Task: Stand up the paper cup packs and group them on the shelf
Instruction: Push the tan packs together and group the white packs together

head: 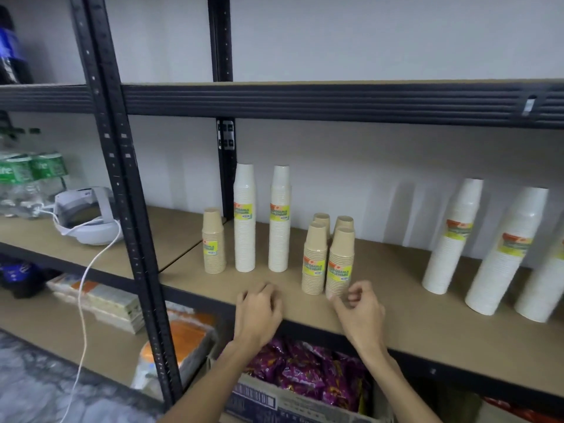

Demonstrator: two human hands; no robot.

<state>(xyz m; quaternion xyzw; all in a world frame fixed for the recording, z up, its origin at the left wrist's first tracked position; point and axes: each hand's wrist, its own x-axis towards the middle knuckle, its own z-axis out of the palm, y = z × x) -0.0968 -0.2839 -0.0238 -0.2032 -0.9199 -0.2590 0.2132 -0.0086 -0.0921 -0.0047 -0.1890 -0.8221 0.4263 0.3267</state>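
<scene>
- The cup packs all stand upright on the shelf (pixel 396 315) across the middle of the frame: a lone tan pack (pixel 214 242) left of centre, two tall white packs (pixel 244 221) (pixel 279 221) beside it, a tan cluster (pixel 328 257) of four at centre, and three large white packs (pixel 451 239) at the right edge.
- The left hand (pixel 259 312) sits at the shelf's front edge, lower centre, fingers loosely curled and holding nothing; no pack touches it.
- The right hand (pixel 360 312) is just right of it, fingers half-curled and empty. Its fingertips (pixel 354 293) lie right beside the base of the cluster's front right pack (pixel 340 264); whether they touch it cannot be told.
- The packs are probably very light: nested paper cups in thin film. Tall and narrow, they should tip easily, and the film may be slippery.
- A soft grip round the middle, near the yellow label, seems best; squeezing hard could crush the cups.
- The lone tan pack and the white ones stand apart, so grouping looks unfinished.
</scene>
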